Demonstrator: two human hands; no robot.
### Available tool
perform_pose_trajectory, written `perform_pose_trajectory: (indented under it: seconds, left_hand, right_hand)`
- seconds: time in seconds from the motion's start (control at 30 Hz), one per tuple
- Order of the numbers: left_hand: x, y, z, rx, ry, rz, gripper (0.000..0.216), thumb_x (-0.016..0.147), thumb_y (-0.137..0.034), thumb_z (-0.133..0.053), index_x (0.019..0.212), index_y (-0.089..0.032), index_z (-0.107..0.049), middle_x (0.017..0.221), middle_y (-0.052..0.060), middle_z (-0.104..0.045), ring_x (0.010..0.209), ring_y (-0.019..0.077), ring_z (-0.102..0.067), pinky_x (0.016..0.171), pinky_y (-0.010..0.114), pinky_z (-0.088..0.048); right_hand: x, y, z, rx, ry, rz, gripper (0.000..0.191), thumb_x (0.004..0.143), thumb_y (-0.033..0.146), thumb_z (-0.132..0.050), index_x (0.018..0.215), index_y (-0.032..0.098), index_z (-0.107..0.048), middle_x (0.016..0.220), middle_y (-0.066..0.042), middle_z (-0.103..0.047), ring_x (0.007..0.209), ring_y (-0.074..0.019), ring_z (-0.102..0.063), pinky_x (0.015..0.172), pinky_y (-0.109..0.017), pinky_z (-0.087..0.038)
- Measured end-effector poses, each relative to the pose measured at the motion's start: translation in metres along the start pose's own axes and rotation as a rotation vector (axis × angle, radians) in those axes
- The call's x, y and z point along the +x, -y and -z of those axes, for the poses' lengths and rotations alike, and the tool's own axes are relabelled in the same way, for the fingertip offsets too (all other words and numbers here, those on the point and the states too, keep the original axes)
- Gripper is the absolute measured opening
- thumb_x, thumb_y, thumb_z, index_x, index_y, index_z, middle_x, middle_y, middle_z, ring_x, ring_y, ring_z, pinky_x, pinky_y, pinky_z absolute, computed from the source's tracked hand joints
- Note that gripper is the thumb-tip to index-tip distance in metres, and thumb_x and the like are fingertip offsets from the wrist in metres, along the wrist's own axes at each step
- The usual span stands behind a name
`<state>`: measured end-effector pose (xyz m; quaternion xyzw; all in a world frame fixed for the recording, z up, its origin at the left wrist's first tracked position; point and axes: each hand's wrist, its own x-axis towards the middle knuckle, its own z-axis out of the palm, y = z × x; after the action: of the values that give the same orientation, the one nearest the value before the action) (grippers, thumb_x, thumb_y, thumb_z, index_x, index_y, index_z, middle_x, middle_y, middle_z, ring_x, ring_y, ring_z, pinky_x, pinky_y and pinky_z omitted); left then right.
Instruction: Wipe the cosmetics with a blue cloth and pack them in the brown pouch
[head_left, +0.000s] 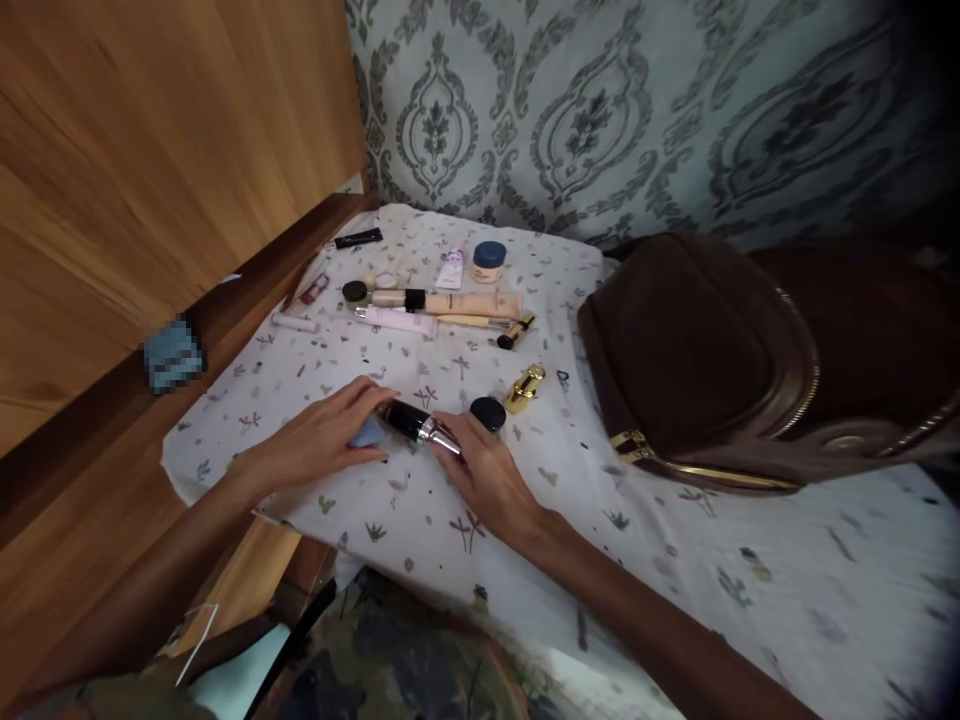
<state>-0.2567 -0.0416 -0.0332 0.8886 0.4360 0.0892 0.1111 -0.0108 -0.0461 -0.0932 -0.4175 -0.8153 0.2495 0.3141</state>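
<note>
Hands, two, yours. Your right hand [484, 470]: fingers closed on one cosmetic tube [405, 418]. Your left hand [326, 435]: fingertips at the tube's far end, thumb apart from the fingers, one blue item [367, 432] partly hidden between them; you could not tell whether either was gripped.

Tube, one: glossy black barrel, bright silver collar, reddish-silver section running under your right fingers. It lay slantwise between your two hands, above the front part of one white printed cloth [547, 475].

Just beyond your right hand: one round black-topped item [488, 413]; one gold tube [524, 388] beside it; one small dark trinket [562, 378] to the right.

Farther out, a loose row: one black-and-gold tube [516, 332], one peach tube [480, 304], one pink tube [397, 319], one black-capped bottle [397, 298], one dark-lidded jar [355, 292].

Behind the row: one blue-lidded jar [489, 260], with one pale pink-and-white tube [451, 266] just left of it; one black packet [358, 239] near the far left corner. Left edge: one small red item [314, 289], one pale slim stick [295, 321].

Right side: one brown bag [690, 340], gold-zipped. Backdrop: one grey-patterned hanging or wall [585, 110], one wooden panel [172, 130].
</note>
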Motion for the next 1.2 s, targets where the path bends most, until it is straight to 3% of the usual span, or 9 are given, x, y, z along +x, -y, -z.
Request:
perform_pose_trajectory:
  seconds: [0.1,0.2,0.37,0.53,0.63,0.83,1.0,1.1,1.2]
  left_hand:
    - [-0.019,0.005,-0.001,-0.072,-0.006,0.018,0.038,0.097,-0.028,-0.051,0.134,-0.026,-0.040,0.134,0.009,-0.051,0.122,0.0238,-0.057,0.099,0.036,-0.052]
    - [-0.027,0.001,-0.003,-0.119,-0.089,0.030,0.027,0.095,-0.013,-0.042,0.117,-0.025,-0.050,0.117,0.006,-0.059,0.109,0.0206,-0.061,0.094,0.034,-0.053]
    - [-0.002,-0.030,-0.018,-0.176,-0.332,-0.097,0.025,0.097,-0.015,-0.046,0.121,-0.022,-0.050,0.116,0.008,-0.061,0.111,0.0198,-0.061,0.094,0.033,-0.052]
    - [0.022,-0.042,-0.049,0.166,-0.287,-0.270,0.033,0.101,-0.017,-0.042,0.134,-0.017,-0.043,0.127,0.016,-0.063,0.124,0.0269,-0.057,0.106,0.049,-0.042]
    - [0.019,-0.021,-0.055,0.243,-0.247,-0.208,0.035,0.102,-0.018,-0.040,0.137,-0.016,-0.041,0.135,0.018,-0.059,0.131,0.0277,-0.053,0.110,0.052,-0.038]
    - [-0.005,0.030,-0.036,0.073,-0.209,-0.004,0.038,0.103,-0.028,-0.040,0.140,-0.018,-0.040,0.138,0.015,-0.056,0.131,0.0254,-0.052,0.111,0.044,-0.044]
    - [-0.013,0.012,-0.028,0.007,-0.409,0.082,0.038,0.100,-0.018,-0.039,0.138,-0.018,-0.042,0.132,0.014,-0.059,0.125,0.0235,-0.058,0.107,0.043,-0.049]
    - [-0.005,-0.021,-0.040,0.097,-0.459,-0.110,0.039,0.100,-0.017,-0.043,0.139,-0.016,-0.038,0.135,0.016,-0.059,0.131,0.0237,-0.055,0.109,0.044,-0.049]
    - [0.003,-0.042,-0.058,0.265,-0.362,-0.392,0.038,0.100,-0.015,-0.043,0.138,-0.014,-0.038,0.138,0.016,-0.059,0.141,0.0247,-0.045,0.116,0.044,-0.043]
  right_hand:
    - [-0.003,-0.004,-0.001,0.031,-0.047,0.001,0.034,0.096,0.021,-0.052,0.130,0.020,-0.052,0.110,-0.012,-0.063,0.094,-0.0244,-0.065,0.084,-0.042,-0.058]
    - [-0.004,-0.007,-0.002,0.073,-0.062,-0.010,0.023,0.092,0.018,-0.056,0.115,0.019,-0.057,0.103,-0.009,-0.064,0.085,-0.0207,-0.064,0.076,-0.035,-0.057]
    - [-0.005,-0.006,-0.001,0.109,-0.069,-0.024,0.014,0.088,0.014,-0.058,0.100,0.020,-0.059,0.091,-0.004,-0.064,0.074,-0.0167,-0.060,0.069,-0.029,-0.051]
    - [-0.003,-0.007,-0.001,0.097,-0.092,-0.014,0.011,0.082,0.010,-0.056,0.085,0.021,-0.055,0.082,-0.002,-0.061,0.070,-0.0160,-0.057,0.068,-0.027,-0.049]
    - [-0.002,-0.008,-0.001,0.098,-0.094,-0.007,0.010,0.084,0.013,-0.058,0.090,0.020,-0.058,0.083,-0.002,-0.062,0.070,-0.0160,-0.057,0.069,-0.028,-0.049]
    - [-0.004,-0.007,-0.001,0.095,-0.098,-0.007,0.013,0.085,0.016,-0.058,0.098,0.020,-0.061,0.088,-0.003,-0.065,0.071,-0.0159,-0.059,0.068,-0.028,-0.050]
    - [-0.004,-0.004,0.001,0.076,-0.105,0.032,0.025,0.084,0.016,-0.058,0.108,0.019,-0.062,0.098,-0.007,-0.064,0.075,-0.0173,-0.060,0.069,-0.030,-0.052]
    - [-0.004,-0.005,0.001,0.103,-0.096,0.041,0.029,0.084,0.017,-0.056,0.113,0.019,-0.059,0.095,-0.006,-0.064,0.077,-0.0185,-0.062,0.071,-0.032,-0.053]
    - [-0.004,-0.007,0.001,0.168,-0.098,0.009,0.036,0.081,0.013,-0.052,0.116,0.019,-0.055,0.092,-0.005,-0.067,0.079,-0.0190,-0.065,0.072,-0.032,-0.054]
